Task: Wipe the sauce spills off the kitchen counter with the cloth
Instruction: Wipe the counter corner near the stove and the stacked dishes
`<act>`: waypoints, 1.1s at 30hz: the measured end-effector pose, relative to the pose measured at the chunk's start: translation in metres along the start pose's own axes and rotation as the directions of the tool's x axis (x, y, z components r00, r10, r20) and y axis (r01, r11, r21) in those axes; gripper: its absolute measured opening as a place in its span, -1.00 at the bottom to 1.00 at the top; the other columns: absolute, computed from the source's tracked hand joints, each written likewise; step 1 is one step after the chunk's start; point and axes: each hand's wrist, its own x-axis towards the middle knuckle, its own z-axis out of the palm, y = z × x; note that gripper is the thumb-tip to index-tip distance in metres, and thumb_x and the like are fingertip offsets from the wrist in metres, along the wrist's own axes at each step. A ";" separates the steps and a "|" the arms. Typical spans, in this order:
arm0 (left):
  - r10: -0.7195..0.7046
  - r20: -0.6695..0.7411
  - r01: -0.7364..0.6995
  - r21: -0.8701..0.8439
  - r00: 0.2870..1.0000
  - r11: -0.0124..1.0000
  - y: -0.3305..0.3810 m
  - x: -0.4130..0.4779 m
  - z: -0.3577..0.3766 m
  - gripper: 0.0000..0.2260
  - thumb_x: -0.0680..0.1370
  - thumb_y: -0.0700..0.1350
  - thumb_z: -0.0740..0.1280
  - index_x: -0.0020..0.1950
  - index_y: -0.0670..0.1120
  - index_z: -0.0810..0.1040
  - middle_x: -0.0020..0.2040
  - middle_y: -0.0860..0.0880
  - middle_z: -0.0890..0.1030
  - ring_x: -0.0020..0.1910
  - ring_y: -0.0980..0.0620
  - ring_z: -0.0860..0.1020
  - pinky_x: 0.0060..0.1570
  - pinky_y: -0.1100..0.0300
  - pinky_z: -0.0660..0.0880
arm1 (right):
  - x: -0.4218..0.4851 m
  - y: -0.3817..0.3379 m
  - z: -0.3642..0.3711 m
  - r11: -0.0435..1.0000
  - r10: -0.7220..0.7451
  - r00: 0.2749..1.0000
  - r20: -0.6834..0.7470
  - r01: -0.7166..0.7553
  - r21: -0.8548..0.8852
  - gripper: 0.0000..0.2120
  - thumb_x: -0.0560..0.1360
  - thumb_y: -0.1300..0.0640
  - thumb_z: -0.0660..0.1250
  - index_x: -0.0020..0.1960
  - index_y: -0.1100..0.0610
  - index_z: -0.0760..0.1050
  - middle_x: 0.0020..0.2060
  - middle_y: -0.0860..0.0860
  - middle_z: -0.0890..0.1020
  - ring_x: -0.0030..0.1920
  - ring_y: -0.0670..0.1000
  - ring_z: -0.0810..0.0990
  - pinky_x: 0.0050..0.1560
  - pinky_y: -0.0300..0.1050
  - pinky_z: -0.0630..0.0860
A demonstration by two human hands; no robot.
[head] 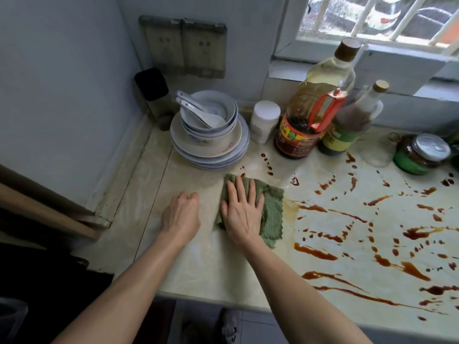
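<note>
Green ribbed cloth (pixel 270 214) lies flat on the pale tabletop (pixel 198 264), just left of the brown sauce spills (pixel 315 253) streaking its right half. The right hand (pixel 242 212) presses on the cloth, fingers (pixel 239 188) straight and spread. The left hand (pixel 181 214) rests beside it, fingers curled under, holding nothing. Stacked dishes (pixel 208 140) stand behind.

Counter (pixel 198 264) under sauce spills (pixel 315 253) (cloth (pixel 272 214), plates (pixel 211 156), bottles (pixel 295 142))

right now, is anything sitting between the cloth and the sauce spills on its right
Nothing visible does. The right hand presses the cloth flat, and the sauce spills begin just past its right edge on the counter. The bottles stand back, off that path.
</note>
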 end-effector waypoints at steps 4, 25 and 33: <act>0.017 -0.038 -0.018 -0.016 0.999 1.000 0.007 0.008 0.001 -0.75 0.48 -0.29 0.16 0.12 -0.13 0.44 0.11 -0.15 0.50 0.12 -0.19 0.47 -0.10 0.02 0.45 | 0.035 0.000 -0.006 0.998 0.064 0.998 0.026 -0.064 0.000 -0.45 0.59 -0.17 -0.01 0.54 -0.07 0.05 0.55 -0.03 0.06 0.54 0.15 -0.04 0.43 0.33 -0.11; 0.205 -0.025 -0.206 -0.071 0.979 0.976 0.021 0.055 0.003 -0.72 0.46 -0.31 0.14 0.12 -0.08 0.42 0.13 -0.10 0.44 0.11 -0.13 0.41 -0.08 -0.01 0.44 | 0.088 0.007 -0.016 0.936 0.352 0.930 -0.102 -0.350 0.041 -0.51 0.54 -0.09 0.12 0.47 -0.12 0.22 0.44 0.11 0.25 0.40 0.20 0.20 0.28 0.21 0.17; 0.241 0.023 -0.238 -0.103 0.970 0.966 0.031 0.065 -0.002 -0.76 0.48 -0.27 0.15 0.11 -0.08 0.40 0.17 -0.11 0.42 0.13 -0.14 0.41 -0.02 -0.03 0.49 | 0.090 0.025 -0.023 0.827 0.561 0.819 -0.122 -0.560 0.047 -0.48 0.54 -0.17 0.09 0.47 -0.06 0.23 0.30 0.13 0.33 0.29 0.17 0.26 0.21 0.16 0.20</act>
